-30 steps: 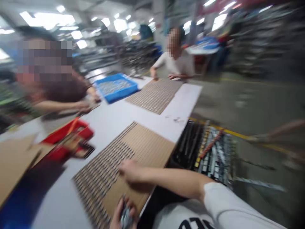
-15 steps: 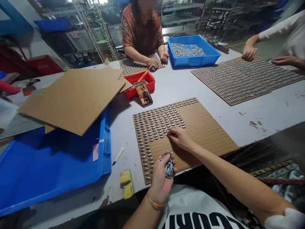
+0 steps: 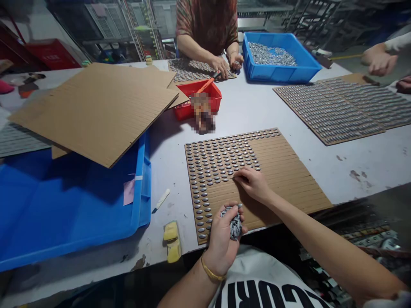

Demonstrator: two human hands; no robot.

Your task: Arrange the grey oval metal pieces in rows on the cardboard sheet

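A slotted cardboard sheet [image 3: 282, 171] lies on the grey table in front of me, its left part filled with rows of small grey metal pieces [image 3: 218, 158]. My left hand [image 3: 221, 241] is closed around a handful of the same grey metal pieces [image 3: 235, 224] at the sheet's near edge. My right hand [image 3: 253, 185] rests on the sheet with fingers pinched at the end of a row; what the fingertips hold is too small to make out.
A large blue bin [image 3: 64, 209] under loose cardboard sheets [image 3: 96, 107] sits to the left. A red tray [image 3: 192, 96], a blue bin of metal pieces [image 3: 279, 57] and another filled sheet [image 3: 337, 109] lie beyond. Other people's hands [image 3: 221, 66] work at the far side and at right [image 3: 380, 62].
The view swung left and down from the blurred far end of the table to my sheet. My right hand slid slightly along the row; the left hand keeps its handful.
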